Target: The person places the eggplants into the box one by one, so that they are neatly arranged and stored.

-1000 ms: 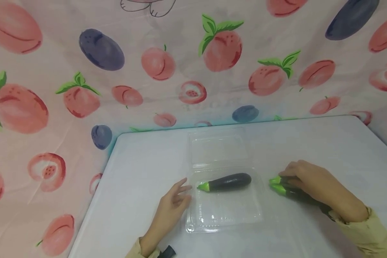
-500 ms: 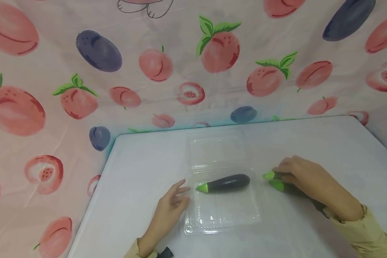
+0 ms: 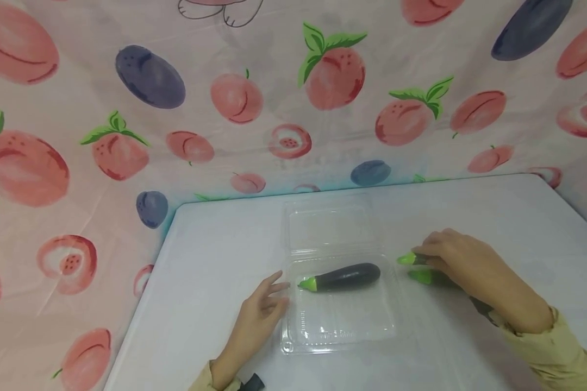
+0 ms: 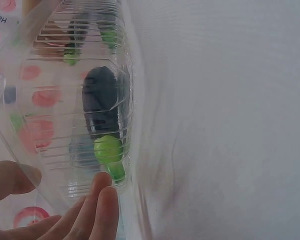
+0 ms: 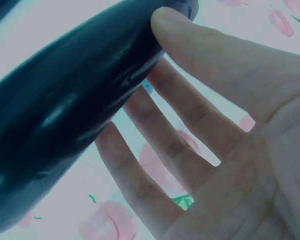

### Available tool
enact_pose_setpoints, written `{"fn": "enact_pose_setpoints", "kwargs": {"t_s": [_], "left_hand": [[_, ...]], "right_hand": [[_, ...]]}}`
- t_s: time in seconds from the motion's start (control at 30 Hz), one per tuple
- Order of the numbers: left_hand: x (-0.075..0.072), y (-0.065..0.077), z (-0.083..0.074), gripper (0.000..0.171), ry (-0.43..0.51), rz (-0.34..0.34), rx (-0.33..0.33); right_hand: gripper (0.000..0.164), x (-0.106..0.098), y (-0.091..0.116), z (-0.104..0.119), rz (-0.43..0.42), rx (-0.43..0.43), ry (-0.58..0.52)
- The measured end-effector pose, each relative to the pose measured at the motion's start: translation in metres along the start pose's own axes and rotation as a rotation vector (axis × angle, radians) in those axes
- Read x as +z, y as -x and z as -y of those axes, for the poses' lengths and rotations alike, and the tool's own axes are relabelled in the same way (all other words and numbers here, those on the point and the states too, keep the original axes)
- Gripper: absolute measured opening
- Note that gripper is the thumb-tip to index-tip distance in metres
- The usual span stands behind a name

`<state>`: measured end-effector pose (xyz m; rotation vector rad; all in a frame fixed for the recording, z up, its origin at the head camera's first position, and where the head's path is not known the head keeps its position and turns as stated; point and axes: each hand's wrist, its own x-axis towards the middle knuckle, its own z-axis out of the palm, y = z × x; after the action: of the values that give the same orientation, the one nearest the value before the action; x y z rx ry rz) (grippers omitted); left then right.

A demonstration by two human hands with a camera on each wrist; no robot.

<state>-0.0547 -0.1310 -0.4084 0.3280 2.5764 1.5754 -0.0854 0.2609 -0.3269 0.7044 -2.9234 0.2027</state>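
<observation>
A clear plastic clamshell box [image 3: 342,326] lies unfolded on the table, its lid [image 3: 332,228] laid back. One dark eggplant [image 3: 349,277] with a green cap rests in the base, cap to the left. My left hand [image 3: 256,315] stays at the box's left wall, fingers loosely extended; in the left wrist view, fingertips [image 4: 101,181] sit right by the ribbed wall. To the right of the box, my right hand [image 3: 469,271] pinches a second eggplant [image 5: 75,100] between thumb and fingers. A third eggplant [image 3: 423,277] lies below that hand, mostly hidden by it.
The white table [image 3: 215,250] has its back edge against a fruit-printed cloth [image 3: 249,146], which also hangs at the left and right sides. A small black object [image 3: 253,382] shows beside the left sleeve.
My right hand has risen slightly and moved a little left with its eggplant, which has come apart from the one beneath. The left hand holds its place.
</observation>
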Motion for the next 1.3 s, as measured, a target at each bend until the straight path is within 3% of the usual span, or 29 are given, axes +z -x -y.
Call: {"fn": "enact_pose_setpoints", "kwargs": {"t_s": [0.33, 0.67, 1.3], "left_hand": [[0.005, -0.001, -0.001, 0.056, 0.019, -0.001, 0.004], [0.003, 0.001, -0.001, 0.056, 0.013, -0.003, -0.006], [0.001, -0.001, -0.002, 0.056, 0.013, -0.008, -0.008]], "right_hand": [[0.027, -0.004, -0.009, 0.014, 0.001, -0.019, -0.019], [0.029, -0.001, -0.021, 0.034, -0.031, -0.108, -0.038], [0.032, 0.001, -0.042, 0.067, 0.045, -0.157, -0.037]]}}
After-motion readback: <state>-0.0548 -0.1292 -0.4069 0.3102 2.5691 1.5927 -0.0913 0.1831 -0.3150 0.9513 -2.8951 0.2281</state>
